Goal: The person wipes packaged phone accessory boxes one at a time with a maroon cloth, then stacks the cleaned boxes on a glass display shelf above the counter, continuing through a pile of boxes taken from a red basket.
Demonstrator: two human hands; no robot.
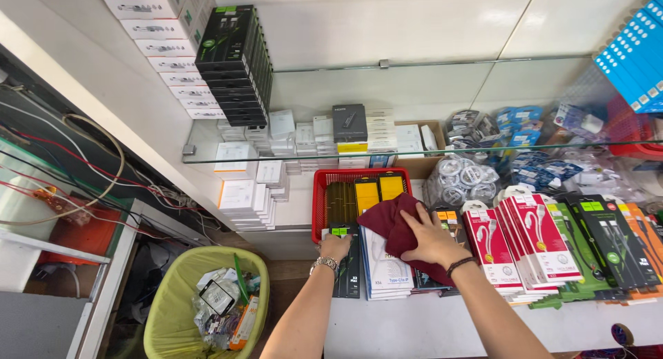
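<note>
Looking down, we see our right hand pressed flat on a maroon cloth, fingers spread, its grip open on the fabric rather than closed around it. The cloth lies over white packs just in front of the red basket. Our left hand, a metal watch at its wrist, sits at the basket's front left corner, its grip curled on a dark box standing on edge there. Right of the basket stand red-and-white cable packs on the white counter. Left of the basket, down on the floor, a green bin holds scrap packaging.
</note>
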